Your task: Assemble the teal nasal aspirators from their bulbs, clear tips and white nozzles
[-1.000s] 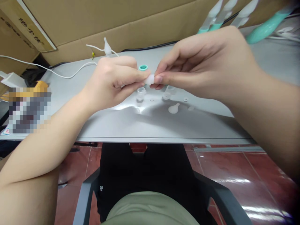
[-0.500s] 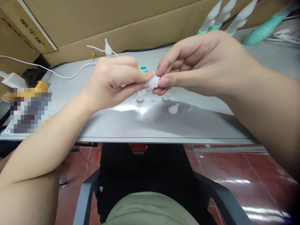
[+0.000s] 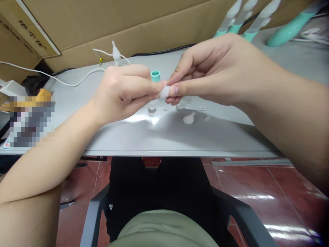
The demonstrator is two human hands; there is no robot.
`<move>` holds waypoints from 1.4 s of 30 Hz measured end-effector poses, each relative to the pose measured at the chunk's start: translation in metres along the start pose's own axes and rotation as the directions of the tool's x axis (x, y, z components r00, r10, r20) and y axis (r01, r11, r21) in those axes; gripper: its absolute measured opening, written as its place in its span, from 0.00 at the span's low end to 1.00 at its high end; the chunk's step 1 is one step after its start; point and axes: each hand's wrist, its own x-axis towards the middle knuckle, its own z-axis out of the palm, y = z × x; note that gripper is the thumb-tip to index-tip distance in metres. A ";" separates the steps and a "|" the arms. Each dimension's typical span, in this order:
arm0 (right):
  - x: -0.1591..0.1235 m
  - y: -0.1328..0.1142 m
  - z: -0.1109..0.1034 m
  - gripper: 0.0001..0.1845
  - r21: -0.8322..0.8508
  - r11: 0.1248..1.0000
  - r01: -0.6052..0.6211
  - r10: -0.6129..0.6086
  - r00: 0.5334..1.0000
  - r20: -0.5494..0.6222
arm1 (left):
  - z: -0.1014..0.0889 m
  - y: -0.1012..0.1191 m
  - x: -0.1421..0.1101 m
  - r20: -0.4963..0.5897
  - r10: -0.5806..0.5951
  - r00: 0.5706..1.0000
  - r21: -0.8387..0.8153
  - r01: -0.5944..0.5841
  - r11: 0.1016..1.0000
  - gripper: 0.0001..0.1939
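Note:
Between my two hands, above the grey table [image 3: 123, 139], is a small white translucent plastic piece [image 3: 164, 91]. My left hand [image 3: 128, 89] pinches its left end between thumb and forefinger. The thumb and fingers of my right hand [image 3: 213, 73] grip its right end and partly cover it. A teal ring-topped part [image 3: 155, 76] stands just behind the fingertips. Below my hands lie a clear round part [image 3: 152, 108], a white drop-shaped tip [image 3: 189, 118] and several tiny discs, one being a small ring [image 3: 202, 109].
White-tipped teal devices [image 3: 231, 19] stand at the back right, beside a teal handle-shaped body [image 3: 290, 31]. A white-tipped piece [image 3: 116, 53] stands at the back left near a white cable [image 3: 74, 84]. Cardboard [image 3: 115, 20] lines the back; a yellow object [image 3: 46, 97] lies left.
My right fingers have closed further over the white piece, so less of its right end shows. Both hands stay together; the view has shifted slightly.

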 end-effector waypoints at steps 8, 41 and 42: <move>-0.002 -0.017 0.006 0.25 -0.028 0.999 0.035 -0.039 0.986 -0.163 | -0.035 0.017 0.022 -0.010 -0.192 0.981 -0.097 0.190 0.977 0.09; -0.008 0.007 -0.011 0.14 -0.898 0.323 0.297 0.063 0.940 0.334 | -0.033 0.021 0.026 0.483 -0.370 0.794 -0.047 0.446 0.894 0.15; -0.007 0.006 -0.010 0.15 -0.906 0.310 0.288 0.082 0.941 0.327 | -0.031 0.021 0.026 0.499 -0.366 0.786 -0.038 0.442 0.896 0.15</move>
